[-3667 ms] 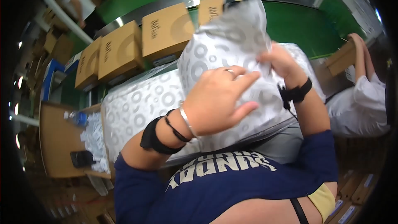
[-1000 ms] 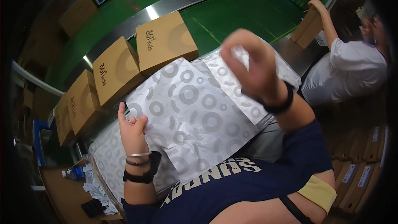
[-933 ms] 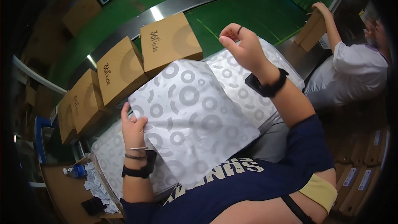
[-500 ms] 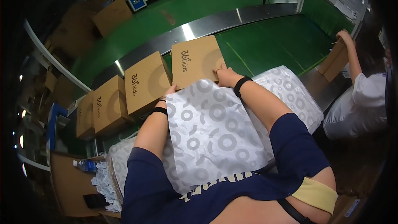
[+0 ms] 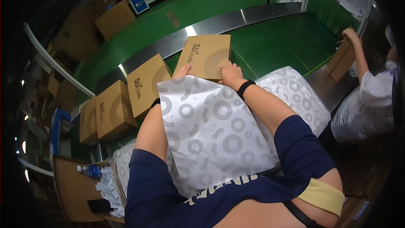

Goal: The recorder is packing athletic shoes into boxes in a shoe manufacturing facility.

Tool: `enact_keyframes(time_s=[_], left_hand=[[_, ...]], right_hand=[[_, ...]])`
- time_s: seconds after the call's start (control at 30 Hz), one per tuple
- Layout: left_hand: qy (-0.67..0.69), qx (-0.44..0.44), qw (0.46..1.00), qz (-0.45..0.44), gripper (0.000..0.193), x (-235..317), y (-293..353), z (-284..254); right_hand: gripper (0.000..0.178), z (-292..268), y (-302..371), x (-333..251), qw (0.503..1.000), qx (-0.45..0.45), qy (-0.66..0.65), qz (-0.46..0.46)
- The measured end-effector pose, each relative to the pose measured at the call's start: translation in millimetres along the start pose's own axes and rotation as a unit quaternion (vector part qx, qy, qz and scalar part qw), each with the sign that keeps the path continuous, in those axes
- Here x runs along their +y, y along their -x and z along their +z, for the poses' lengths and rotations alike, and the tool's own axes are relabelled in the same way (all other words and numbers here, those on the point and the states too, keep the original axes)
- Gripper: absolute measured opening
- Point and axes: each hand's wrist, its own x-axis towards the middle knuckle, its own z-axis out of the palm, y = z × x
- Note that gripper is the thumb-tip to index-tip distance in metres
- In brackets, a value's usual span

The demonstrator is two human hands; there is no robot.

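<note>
Between my two hands sits a closed brown cardboard shoebox (image 5: 209, 52), dark lettering on its lid, at the right end of a row of similar boxes. My right hand (image 5: 231, 75) grips its near right corner, fingers curled on the lid. At the near left edge, my left hand (image 5: 182, 71) holds the box with the thumb up; its lower part is hidden by paper. A sheet of white wrapping paper (image 5: 215, 135) with grey rings lies between my forearms and covers my left wrist. Under and beside it is a stack of patterned paper (image 5: 295, 95).
Left of my hands stand several shoeboxes (image 5: 147, 82) on a green conveyor belt (image 5: 270, 42) with a metal rail (image 5: 219, 25). Near left, an open carton (image 5: 69, 194) holds small white packets (image 5: 110, 190) and a bottle (image 5: 88, 169). A co-worker (image 5: 365, 105) handles cardboard at right.
The shoebox in my hands has shifted slightly right and turned clockwise. My left hand has moved up and right with it. The paper's far left corner now covers my left wrist.
</note>
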Motion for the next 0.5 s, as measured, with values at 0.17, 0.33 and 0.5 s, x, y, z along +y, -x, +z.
enact_keyframes(time_s=[0.17, 0.33, 0.5], left_hand=[[-0.412, 0.215, 0.884, 0.059, 0.058, -46.2, -30.4, -46.8], [-0.591, 0.194, 0.783, -0.007, 0.067, -47.2, -62.5, -32.4], [-0.449, 0.219, 0.866, -0.022, 0.047, -59.6, -99.0, -25.7]], right_hand=[[0.062, 4.1, -10.3, 6.7, 0.987, -0.11, -0.116, -0.031], [0.075, 17.9, -18.4, 16.9, 0.976, -0.131, -0.17, -0.04], [0.062, 9.1, -25.4, 47.4, 0.965, -0.128, -0.214, 0.082]])
